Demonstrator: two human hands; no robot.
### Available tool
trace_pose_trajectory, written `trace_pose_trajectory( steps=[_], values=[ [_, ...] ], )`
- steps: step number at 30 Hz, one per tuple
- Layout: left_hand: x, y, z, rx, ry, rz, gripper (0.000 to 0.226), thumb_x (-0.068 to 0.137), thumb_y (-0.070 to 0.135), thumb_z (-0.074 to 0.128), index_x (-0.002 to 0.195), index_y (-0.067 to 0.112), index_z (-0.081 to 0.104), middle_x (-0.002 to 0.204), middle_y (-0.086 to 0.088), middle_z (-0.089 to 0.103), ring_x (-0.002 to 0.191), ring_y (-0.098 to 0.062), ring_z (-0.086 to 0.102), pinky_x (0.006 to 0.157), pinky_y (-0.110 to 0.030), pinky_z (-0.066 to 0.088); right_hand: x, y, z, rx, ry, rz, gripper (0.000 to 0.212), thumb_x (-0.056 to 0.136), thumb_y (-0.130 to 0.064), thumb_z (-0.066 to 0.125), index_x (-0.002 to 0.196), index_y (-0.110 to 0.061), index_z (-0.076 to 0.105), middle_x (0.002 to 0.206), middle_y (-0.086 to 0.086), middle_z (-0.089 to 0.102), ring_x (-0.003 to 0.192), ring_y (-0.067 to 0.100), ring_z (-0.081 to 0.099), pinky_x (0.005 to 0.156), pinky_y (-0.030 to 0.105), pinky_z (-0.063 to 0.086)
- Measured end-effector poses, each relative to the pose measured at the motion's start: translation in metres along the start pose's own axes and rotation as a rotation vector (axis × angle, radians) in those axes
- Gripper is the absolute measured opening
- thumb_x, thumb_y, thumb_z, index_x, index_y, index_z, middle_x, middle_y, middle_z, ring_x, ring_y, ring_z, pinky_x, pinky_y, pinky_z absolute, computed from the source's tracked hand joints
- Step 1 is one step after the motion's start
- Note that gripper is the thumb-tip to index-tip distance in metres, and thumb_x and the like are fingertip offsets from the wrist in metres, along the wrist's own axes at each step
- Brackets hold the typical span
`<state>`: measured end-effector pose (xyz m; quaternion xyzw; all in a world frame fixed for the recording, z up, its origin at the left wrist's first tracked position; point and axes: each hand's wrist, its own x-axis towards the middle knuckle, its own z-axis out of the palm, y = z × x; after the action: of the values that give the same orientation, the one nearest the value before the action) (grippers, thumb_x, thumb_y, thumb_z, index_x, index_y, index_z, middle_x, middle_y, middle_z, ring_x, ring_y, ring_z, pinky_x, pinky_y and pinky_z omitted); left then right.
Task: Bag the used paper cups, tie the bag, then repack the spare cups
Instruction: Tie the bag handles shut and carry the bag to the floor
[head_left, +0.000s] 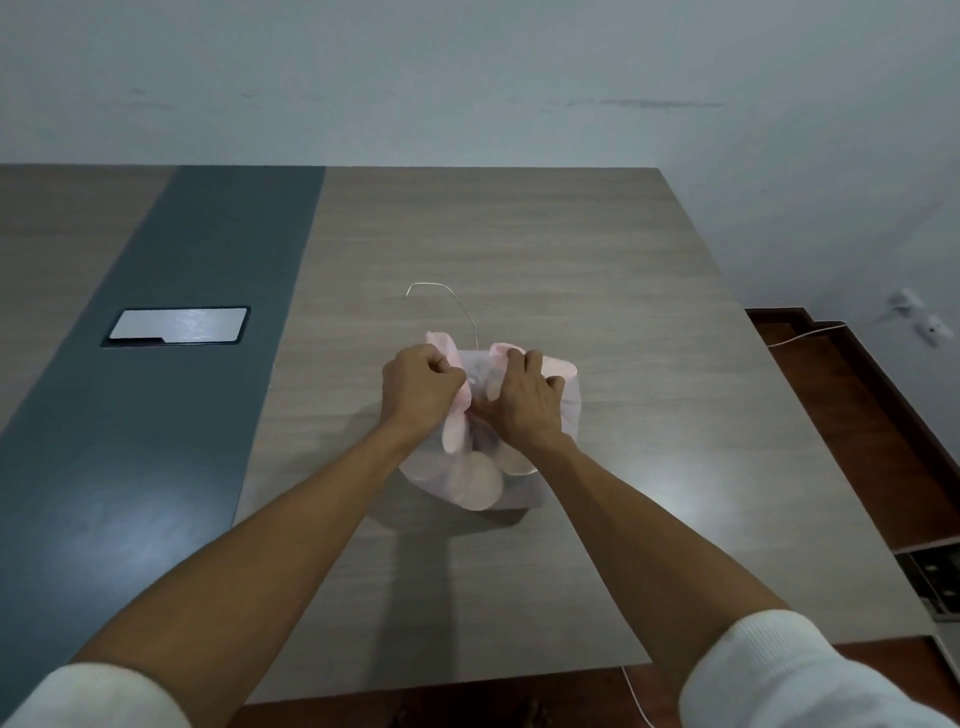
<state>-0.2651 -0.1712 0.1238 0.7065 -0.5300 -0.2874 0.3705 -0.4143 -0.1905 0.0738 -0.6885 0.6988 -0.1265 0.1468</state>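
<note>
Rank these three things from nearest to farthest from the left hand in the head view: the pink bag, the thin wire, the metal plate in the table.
1. pink bag: held in the left hand.
2. thin wire: just beyond the bag.
3. metal plate: far left, in the dark strip.

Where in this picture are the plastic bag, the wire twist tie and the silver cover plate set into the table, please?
plastic bag (470, 480): head view, on its bulging lower front.
wire twist tie (453, 295): head view, on the curved stretch lying behind the bag.
silver cover plate (179, 325): head view, on the middle of its surface.
</note>
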Motion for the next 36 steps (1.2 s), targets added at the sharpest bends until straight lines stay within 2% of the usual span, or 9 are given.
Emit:
trace_pose_trajectory(
  steps=[5, 8, 13, 17, 19, 24, 27, 33, 36],
  values=[
    [-0.002, -0.009, 0.003, -0.068, -0.014, -0.006, 0.082, 0.059, 0.018, 0.089, 0.125, 0.017, 0.04, 0.116, -0.002, 0.05, 0.098, -0.018, 0.053, 0.078, -0.028, 0.049, 0.002, 0.003, 0.003, 0.025, 0.008, -0.016, 0.087, 0.081, -0.07, 0.063, 0.141, -0.012, 0.04, 0.128, 0.01, 0.046, 0.11, 0.031, 0.059, 0.096, 0.045, 0.037],
    [0.007, -0.027, 0.001, 0.069, -0.03, -0.033, 0.055, 0.059, 0.032, 0.091, 0.1, 0.008, 0.063, 0.109, -0.003, 0.06, 0.096, -0.022, 0.061, 0.073, -0.027, 0.047, 0.002, 0.004, 0.003, 0.038, 0.005, -0.018, 0.085, 0.084, -0.069, 0.061, 0.142, -0.012, 0.039, 0.128, 0.009, 0.044, 0.111, 0.031, 0.058, 0.096, 0.045, 0.036],
    [0.004, -0.027, -0.008, 0.362, 0.042, 0.341, 0.015, 0.086, 0.02, 0.066, 0.081, 0.007, 0.067, 0.092, -0.004, 0.063, 0.081, -0.025, 0.059, 0.073, -0.035, 0.05, 0.004, 0.004, 0.001, 0.063, -0.018, -0.016, 0.088, 0.083, -0.072, 0.06, 0.144, -0.013, 0.038, 0.132, 0.009, 0.044, 0.115, 0.031, 0.056, 0.101, 0.047, 0.037],
    [-0.006, -0.008, 0.004, -0.132, 0.081, 0.094, 0.025, 0.091, 0.027, 0.066, 0.073, 0.011, 0.073, 0.072, -0.003, 0.069, 0.068, -0.024, 0.065, 0.069, -0.037, 0.056, 0.007, 0.001, -0.002, 0.064, -0.055, 0.011, 0.09, 0.081, -0.073, 0.06, 0.144, -0.014, 0.039, 0.136, 0.01, 0.045, 0.121, 0.03, 0.053, 0.105, 0.048, 0.037],
    [-0.008, 0.001, 0.011, -0.293, 0.035, 0.011, 0.026, 0.088, 0.036, 0.072, 0.078, 0.012, 0.075, 0.077, -0.002, 0.072, 0.071, -0.018, 0.068, 0.067, -0.034, 0.057, 0.008, 0.0, -0.004, 0.083, -0.053, 0.021, 0.089, 0.081, -0.073, 0.061, 0.144, -0.015, 0.04, 0.137, 0.009, 0.047, 0.121, 0.03, 0.053, 0.105, 0.05, 0.038],
    [-0.007, -0.011, 0.013, 0.063, -0.103, 0.402, 0.039, 0.094, 0.021, 0.045, 0.128, 0.012, 0.062, 0.123, 0.0, 0.052, 0.101, -0.012, 0.057, 0.087, -0.035, 0.052, 0.007, 0.015, -0.017, 0.427, -0.092, -0.067, 0.056, 0.1, -0.038, 0.047, 0.145, -0.005, 0.046, 0.142, 0.015, 0.051, 0.127, 0.033, 0.051, 0.105, 0.053, 0.043],
    [-0.005, -0.018, 0.011, 0.318, -0.004, 0.642, 0.047, 0.094, 0.001, 0.051, 0.139, 0.014, 0.055, 0.128, -0.004, 0.053, 0.099, -0.023, 0.062, 0.071, -0.04, 0.057, 0.01, 0.025, -0.025, 0.697, -0.028, 0.052, 0.042, 0.105, -0.01, 0.039, 0.145, -0.012, 0.052, 0.138, 0.01, 0.06, 0.108, 0.027, 0.068, 0.088, 0.024, 0.057],
    [-0.005, 0.002, 0.012, -0.1, 0.022, 0.222, 0.053, 0.081, 0.02, 0.082, 0.124, 0.02, 0.051, 0.115, 0.003, 0.056, 0.091, -0.01, 0.066, 0.08, -0.012, 0.049, 0.009, 0.035, -0.039, 0.945, 0.045, 0.189, 0.054, 0.087, -0.023, 0.076, 0.127, -0.025, 0.04, 0.112, 0.001, 0.071, 0.095, 0.014, 0.072, 0.084, 0.034, 0.06],
    [-0.002, 0.009, 0.014, -0.045, 0.102, 0.158, 0.017, 0.069, 0.016, 0.085, 0.079, 0.012, 0.073, 0.1, 0.004, 0.063, 0.094, -0.01, 0.061, 0.081, -0.007, 0.044, 0.01, 0.041, -0.045, 0.919, 0.084, 0.226, 0.033, 0.078, -0.02, 0.084, 0.1, -0.008, 0.063, 0.092, 0.006, 0.072, 0.079, 0.015, 0.069, 0.076, 0.037, 0.062]
  ],
)
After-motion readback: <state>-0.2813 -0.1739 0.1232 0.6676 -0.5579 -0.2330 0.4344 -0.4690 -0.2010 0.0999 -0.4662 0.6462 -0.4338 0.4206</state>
